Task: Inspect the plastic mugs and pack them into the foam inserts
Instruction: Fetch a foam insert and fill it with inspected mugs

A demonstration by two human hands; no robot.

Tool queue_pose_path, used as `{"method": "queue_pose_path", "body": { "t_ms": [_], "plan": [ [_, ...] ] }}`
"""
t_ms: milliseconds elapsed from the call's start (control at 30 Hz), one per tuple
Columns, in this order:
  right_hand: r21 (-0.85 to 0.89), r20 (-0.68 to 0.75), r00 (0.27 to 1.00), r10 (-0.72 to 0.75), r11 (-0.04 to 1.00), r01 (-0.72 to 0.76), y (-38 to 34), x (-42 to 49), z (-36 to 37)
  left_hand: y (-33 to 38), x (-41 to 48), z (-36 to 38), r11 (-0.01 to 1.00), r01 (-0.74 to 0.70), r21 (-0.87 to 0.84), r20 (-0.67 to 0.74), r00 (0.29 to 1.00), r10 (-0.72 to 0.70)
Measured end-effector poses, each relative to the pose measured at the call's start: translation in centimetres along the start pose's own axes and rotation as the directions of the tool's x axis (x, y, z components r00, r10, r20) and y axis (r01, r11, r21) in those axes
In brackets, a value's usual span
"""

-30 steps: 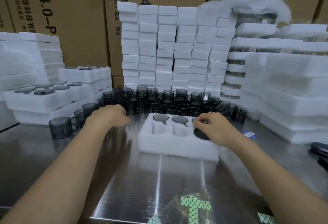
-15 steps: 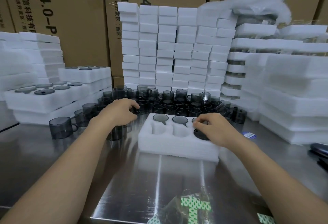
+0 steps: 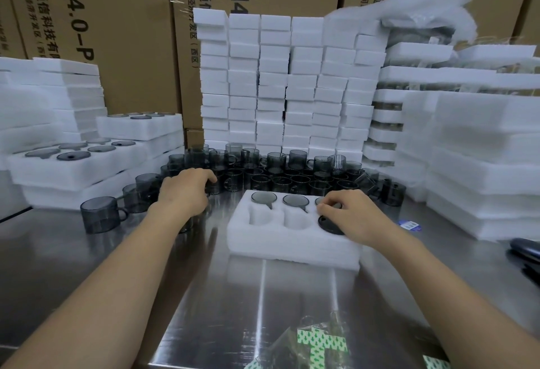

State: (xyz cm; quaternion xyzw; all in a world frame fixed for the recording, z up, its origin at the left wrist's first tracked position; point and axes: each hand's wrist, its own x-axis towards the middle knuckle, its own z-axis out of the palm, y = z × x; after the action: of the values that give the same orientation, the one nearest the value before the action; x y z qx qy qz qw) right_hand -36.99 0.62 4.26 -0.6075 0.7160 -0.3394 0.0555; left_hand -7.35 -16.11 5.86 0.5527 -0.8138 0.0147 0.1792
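A white foam insert [image 3: 292, 244] with six pockets lies on the steel table. Its back row holds smoky grey plastic mugs [image 3: 264, 198], and the front left and front middle pockets are empty. My right hand [image 3: 350, 216] rests over the front right pocket, its fingers curled on the rim of the mug [image 3: 330, 226] seated there. My left hand [image 3: 185, 193] reaches into the crowd of loose grey mugs [image 3: 280, 177] behind the insert. Its fingers curl over the top of one mug [image 3: 217, 188]. That mug is partly hidden by the fingers.
Another mug [image 3: 100, 213] stands alone at the left. Filled foam inserts [image 3: 73, 164] are stacked at the left, with foam blocks [image 3: 286, 85] behind and foam trays [image 3: 479, 164] at the right. A dark object [image 3: 526, 247] lies at the right edge. Cardboard boxes form the back wall.
My left hand has moved forward and right from the near mugs into the cluster, and its fingers now curl over a mug. My right hand has stayed on the mug in the insert.
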Motion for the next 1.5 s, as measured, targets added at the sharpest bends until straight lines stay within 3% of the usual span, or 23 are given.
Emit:
{"method": "queue_pose_path", "body": {
  "t_ms": [200, 267, 333, 433, 567, 633, 767, 833, 900, 967, 1067, 1133, 1333, 1500],
  "plan": [
    [-0.049, -0.021, 1.0, -0.01, 0.999, 0.009, -0.4, -0.4, -0.2, 0.9, 0.1, -0.6, 0.989, -0.086, -0.117, -0.305, 0.951, 0.046],
    [-0.056, -0.063, 0.997, -0.038, 0.998, 0.034, -0.8, -0.6, -0.4, 1.8, 0.0, -1.0, 0.942, -0.178, -0.285, -0.405, 0.913, 0.05],
    [-0.053, -0.12, 0.988, -0.102, 0.994, 0.096, -1.3, -0.9, -0.4, 3.3, -0.5, -1.8, 0.781, -0.289, -0.553, -0.428, 0.903, 0.031],
    [0.002, -0.204, 0.957, -0.206, 0.977, 0.211, -2.3, -1.4, -0.2, 5.5, -1.7, -3.1, 0.403, -0.333, -0.852, -0.342, 0.938, 0.052],
    [0.023, -0.225, 0.933, -0.282, 0.955, 0.294, -3.4, -2.2, 0.5, 7.8, -2.8, -3.4, -0.13, -0.112, -0.985, -0.141, 0.961, 0.237],
    [0.029, -0.257, 0.918, -0.301, 0.947, 0.319, -3.8, -2.3, 0.8, 8.7, -3.1, -2.9, -0.274, -0.008, -0.962, -0.099, 0.942, 0.319],
    [0.121, -0.38, 0.872, -0.31, 0.918, 0.379, -4.3, -2.2, 1.3, 10.1, -3.8, -2.4, -0.421, 0.148, -0.895, -0.023, 0.927, 0.375],
    [0.122, -0.434, 0.84, -0.326, 0.903, 0.413, -4.4, -2.2, 1.3, 10.4, -4.1, -2.4, -0.441, 0.187, -0.878, 0.016, 0.931, 0.364],
    [0.113, -0.477, 0.817, -0.324, 0.899, 0.423, -4.3, -2.1, 1.3, 10.6, -4.5, -2.5, -0.38, 0.213, -0.9, 0.059, 0.923, 0.379],
    [0.106, -0.52, 0.793, -0.318, 0.897, 0.429, -4.3, -2.1, 1.4, 10.7, -5.0, -2.7, -0.248, 0.29, -0.924, 0.163, 0.887, 0.433],
    [0.029, -0.578, 0.738, -0.349, 0.895, 0.446, -4.5, -2.2, 1.3, 10.8, -5.4, -2.6, -0.065, 0.428, -0.901, 0.328, 0.772, 0.545],
    [0.012, -0.579, 0.735, -0.352, 0.898, 0.439, -4.7, -2.3, 1.2, 11.0, -5.5, -2.3, -0.085, 0.454, -0.887, 0.329, 0.75, 0.573],
    [0.001, -0.571, 0.74, -0.355, 0.901, 0.433, -5.1, -2.4, 1.0, 11.1, -5.2, -1.8, -0.117, 0.421, -0.899, 0.29, 0.775, 0.561],
    [0.119, -0.572, 0.755, -0.321, 0.878, 0.463, -5.2, -2.6, 1.1, 11.1, -5.0, -1.6, -0.131, 0.42, -0.898, 0.289, 0.787, 0.544]
  ]
}}
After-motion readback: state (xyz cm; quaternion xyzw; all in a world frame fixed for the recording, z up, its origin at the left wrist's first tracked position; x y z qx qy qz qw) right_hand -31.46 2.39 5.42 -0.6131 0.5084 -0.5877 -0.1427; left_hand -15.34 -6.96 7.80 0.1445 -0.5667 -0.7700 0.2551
